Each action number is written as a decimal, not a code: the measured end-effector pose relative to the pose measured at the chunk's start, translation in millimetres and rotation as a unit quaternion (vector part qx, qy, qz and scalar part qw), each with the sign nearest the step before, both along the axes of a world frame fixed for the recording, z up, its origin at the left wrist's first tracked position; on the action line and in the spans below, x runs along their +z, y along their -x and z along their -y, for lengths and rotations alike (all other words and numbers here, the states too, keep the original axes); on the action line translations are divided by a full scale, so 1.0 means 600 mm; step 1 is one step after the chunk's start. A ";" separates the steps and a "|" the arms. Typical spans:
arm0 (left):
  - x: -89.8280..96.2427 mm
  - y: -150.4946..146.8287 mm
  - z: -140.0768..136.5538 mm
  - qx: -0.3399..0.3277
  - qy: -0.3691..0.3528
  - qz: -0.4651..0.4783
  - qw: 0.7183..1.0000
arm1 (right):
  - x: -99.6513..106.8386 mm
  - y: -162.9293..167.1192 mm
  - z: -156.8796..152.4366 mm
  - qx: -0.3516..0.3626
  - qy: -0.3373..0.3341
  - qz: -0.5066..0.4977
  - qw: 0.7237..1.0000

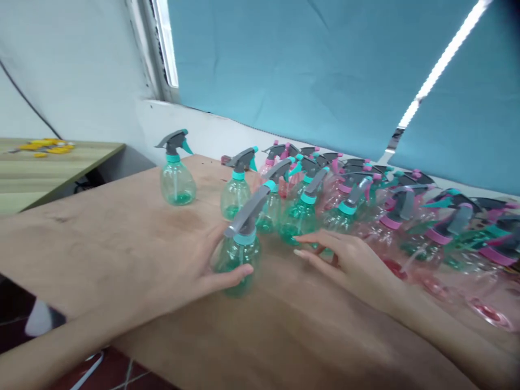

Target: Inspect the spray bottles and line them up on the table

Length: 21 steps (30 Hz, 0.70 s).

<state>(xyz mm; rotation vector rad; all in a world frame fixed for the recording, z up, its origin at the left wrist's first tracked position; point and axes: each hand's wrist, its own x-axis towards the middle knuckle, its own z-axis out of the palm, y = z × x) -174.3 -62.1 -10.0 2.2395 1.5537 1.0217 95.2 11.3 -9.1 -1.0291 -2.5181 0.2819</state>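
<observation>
My left hand (219, 271) is wrapped round the body of a green spray bottle (240, 254) with a grey trigger head and turquoise collar. That bottle is upright, at or just above the wooden table (162, 238); I cannot tell which. To its right, my right hand (333, 252) has its fingers apart and holds nothing, its fingertips near the base of another green spray bottle (299, 216). Behind the held bottle stands a green spray bottle (235, 195), and farther left a lone green spray bottle (177, 181).
Crowded rows of green and pink spray bottles (390, 227) fill the table's right side. A second table (24, 179) at the left bears yellow pieces (46, 146). Behind the bottles are a white ledge (211, 130) and a blue sheet (284, 65).
</observation>
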 end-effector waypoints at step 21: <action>0.030 0.183 -0.131 0.162 -0.006 -0.113 0.980 | 0.030 0.268 -0.098 -0.075 0.157 -0.104 0.979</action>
